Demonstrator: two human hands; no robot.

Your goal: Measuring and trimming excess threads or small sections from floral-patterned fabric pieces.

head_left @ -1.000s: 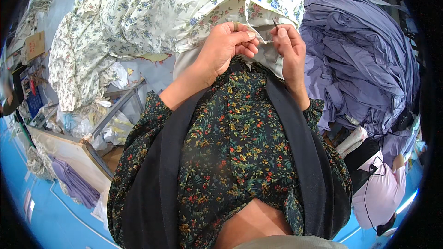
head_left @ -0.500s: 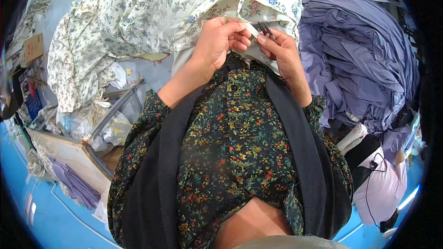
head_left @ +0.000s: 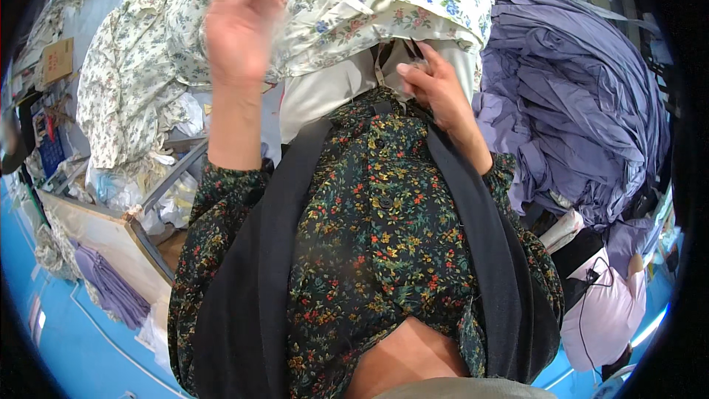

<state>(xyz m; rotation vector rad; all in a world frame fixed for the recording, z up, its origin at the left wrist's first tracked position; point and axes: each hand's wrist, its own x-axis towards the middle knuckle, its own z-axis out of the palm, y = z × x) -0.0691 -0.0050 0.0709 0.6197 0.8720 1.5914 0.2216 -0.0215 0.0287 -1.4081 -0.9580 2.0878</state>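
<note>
Care at the edge of the floral cloth

The floral cloth lies in front of both hands, with its open edge just beyond the right hand. A narrow strap hangs between the hands, nearer to the right one. The hands are well apart. The right one holds a thin dark tool, which seems to be snips, with the tips pointing away toward the edge; whether the blades are closed, one cannot tell. The left hand is raised above the cloth and blurred, so it cannot be told whether its fingers hold anything.

For good work, it would be wise to keep the snips' tips clear of the folds, because such thin cloth could be nicked easily. The left hand would serve better near the strap, holding it flat and a little tight, so that the tips meet only what they should.

Below the edge, between the hands, plain pale cloth is spread. To the right of the right hand, a purple heap rises; loose folds should be kept from mixing.
</note>
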